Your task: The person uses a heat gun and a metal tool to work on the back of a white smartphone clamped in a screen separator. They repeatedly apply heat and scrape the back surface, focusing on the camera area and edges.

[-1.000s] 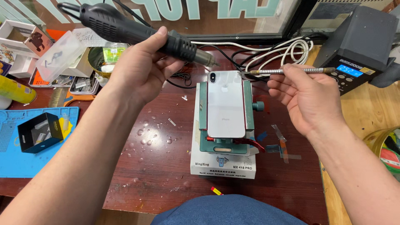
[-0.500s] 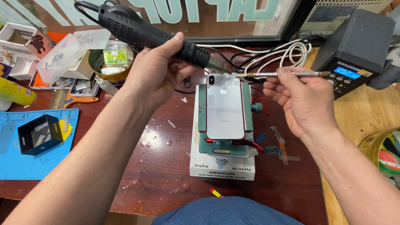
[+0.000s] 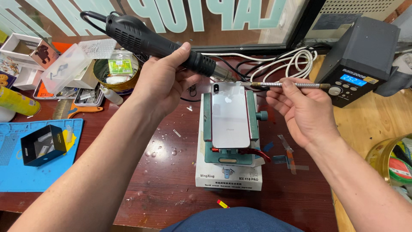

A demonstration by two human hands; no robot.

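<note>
Left hand (image 3: 165, 83) grasps black hot-air gun (image 3: 159, 45), nozzle at white smartphone (image 3: 229, 115) clamped in green fixture (image 3: 253, 124). Right hand (image 3: 302, 111) grips metal precision tool (image 3: 287, 85) beside nozzle.

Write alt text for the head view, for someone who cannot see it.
A left hand grips a black heat gun, nozzle aimed at the top corner of a white phone clamped back-up in a green holder. The right hand holds a thin metal tool to the same corner, over a dark red table.
</note>
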